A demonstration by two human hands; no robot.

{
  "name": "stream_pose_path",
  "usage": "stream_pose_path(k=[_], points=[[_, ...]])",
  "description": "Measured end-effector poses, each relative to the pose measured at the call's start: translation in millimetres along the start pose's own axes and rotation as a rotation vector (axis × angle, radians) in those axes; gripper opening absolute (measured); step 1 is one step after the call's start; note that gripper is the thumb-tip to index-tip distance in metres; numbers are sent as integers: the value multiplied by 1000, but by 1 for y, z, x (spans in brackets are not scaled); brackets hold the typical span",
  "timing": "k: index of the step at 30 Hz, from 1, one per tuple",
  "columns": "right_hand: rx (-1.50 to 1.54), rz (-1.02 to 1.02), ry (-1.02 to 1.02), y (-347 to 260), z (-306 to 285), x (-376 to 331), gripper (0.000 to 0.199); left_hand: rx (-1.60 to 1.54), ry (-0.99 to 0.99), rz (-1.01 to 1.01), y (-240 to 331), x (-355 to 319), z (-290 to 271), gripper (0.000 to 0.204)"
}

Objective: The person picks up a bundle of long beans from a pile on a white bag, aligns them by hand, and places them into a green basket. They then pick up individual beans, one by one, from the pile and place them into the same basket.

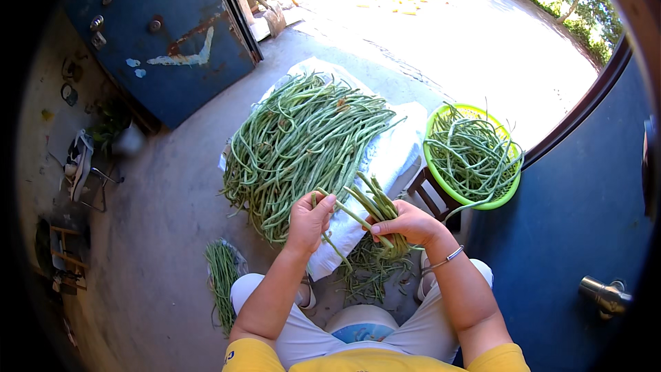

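My right hand point(407, 223) is closed around a bunch of cut green long beans point(377, 201), their ends poking out on both sides of the fist. To its left, my left hand point(310, 219) pinches a single bean between thumb and fingers; part of that bean point(334, 248) dangles below the hand. Just beyond both hands spreads a large heap of long beans point(303, 141) on white plastic sheeting point(392, 155). Beneath my hands, between my feet, lie loose bean pieces point(375, 272) on the floor.
A lime-green basket point(428, 155) of long beans stands on a dark stool point(430, 193) at the right. Another small bean bundle point(222, 279) lies by my left knee. Blue doors flank the doorway: one far left point(162, 48), one right point(544, 255) with a handle point(606, 296).
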State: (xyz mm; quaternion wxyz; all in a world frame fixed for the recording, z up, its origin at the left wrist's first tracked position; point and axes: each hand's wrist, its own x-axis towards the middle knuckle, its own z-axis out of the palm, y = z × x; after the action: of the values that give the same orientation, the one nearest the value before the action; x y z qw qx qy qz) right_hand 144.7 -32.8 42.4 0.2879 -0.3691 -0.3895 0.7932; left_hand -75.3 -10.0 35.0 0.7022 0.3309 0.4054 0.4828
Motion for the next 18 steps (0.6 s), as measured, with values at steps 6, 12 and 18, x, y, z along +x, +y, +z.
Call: stream_pose_path(k=[6,12,18], points=[[30,7,-25,-3,-1,-8,19,10,-10,-47,3,-4,11,13],[-7,-2,-82,-7,-3,-12,17,-140,-209,-190,-1,-3,-2,16],[-157,-52,-81,-5,-18,-9,18,-390,-460,-445,8,-19,3,19]])
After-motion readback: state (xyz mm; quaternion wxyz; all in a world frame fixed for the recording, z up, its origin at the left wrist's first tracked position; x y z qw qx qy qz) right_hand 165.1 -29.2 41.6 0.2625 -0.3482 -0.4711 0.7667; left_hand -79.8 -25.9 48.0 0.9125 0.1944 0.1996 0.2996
